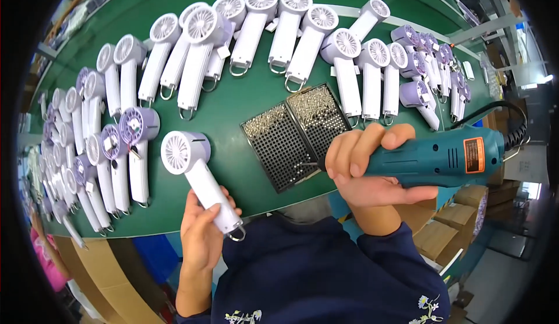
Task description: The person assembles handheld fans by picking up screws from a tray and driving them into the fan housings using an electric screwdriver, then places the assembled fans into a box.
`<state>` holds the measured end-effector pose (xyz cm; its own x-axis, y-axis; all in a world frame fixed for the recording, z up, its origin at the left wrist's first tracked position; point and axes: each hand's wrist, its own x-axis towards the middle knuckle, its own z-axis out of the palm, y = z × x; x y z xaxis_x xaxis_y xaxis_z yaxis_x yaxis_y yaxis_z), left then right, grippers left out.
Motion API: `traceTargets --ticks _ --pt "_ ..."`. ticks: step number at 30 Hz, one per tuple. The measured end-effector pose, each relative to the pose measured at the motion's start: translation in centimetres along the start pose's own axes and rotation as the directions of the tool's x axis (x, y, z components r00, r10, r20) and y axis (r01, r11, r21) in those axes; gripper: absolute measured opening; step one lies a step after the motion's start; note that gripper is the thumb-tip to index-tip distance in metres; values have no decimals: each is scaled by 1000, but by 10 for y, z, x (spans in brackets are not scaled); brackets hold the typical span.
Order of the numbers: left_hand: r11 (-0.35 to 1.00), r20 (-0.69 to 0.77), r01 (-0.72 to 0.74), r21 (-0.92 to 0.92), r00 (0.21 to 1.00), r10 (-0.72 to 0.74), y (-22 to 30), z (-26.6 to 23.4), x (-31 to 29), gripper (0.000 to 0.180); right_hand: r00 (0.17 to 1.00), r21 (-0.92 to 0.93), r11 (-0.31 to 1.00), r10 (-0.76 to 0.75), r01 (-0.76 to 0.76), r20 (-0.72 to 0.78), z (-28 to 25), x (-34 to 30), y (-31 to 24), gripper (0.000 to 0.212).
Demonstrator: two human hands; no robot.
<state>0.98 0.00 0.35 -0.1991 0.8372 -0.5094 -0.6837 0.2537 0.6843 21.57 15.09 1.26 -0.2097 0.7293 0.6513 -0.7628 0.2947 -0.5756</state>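
In my left hand [201,228] is a white and lilac handheld fan [205,185], gripped low on its handle. Its round grille faces up and left, and a metal loop hangs from the handle's end. My right hand [365,164] is wrapped round a teal electric screwdriver [431,156], which lies sideways with its cord running off to the right. The screwdriver's bit points left, over a black perforated screw tray [279,149]. Small screws stand in many of the tray's holes, mostly toward the far side; the near holes are largely bare.
Many similar fans [201,56] lie in an arc on the green table [233,120], along its far side and left. More fans [428,62] with exposed purple housings are at the right. Cardboard boxes [448,225] stand below the table at right. Another person [49,254] is at far left.
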Motion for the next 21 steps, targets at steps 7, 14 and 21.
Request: traceTargets --ticks 7,14,21 --pt "957 58 -36 289 998 20 -6 1 40 49 998 -106 993 41 -47 -52 -1 -26 14 85" --pt "974 55 17 228 998 -30 -8 6 48 46 997 -125 991 30 -39 -73 -2 -32 22 87" --pt "970 99 -21 244 995 -4 -10 4 47 48 998 -162 985 45 -51 -41 -3 -34 24 88"
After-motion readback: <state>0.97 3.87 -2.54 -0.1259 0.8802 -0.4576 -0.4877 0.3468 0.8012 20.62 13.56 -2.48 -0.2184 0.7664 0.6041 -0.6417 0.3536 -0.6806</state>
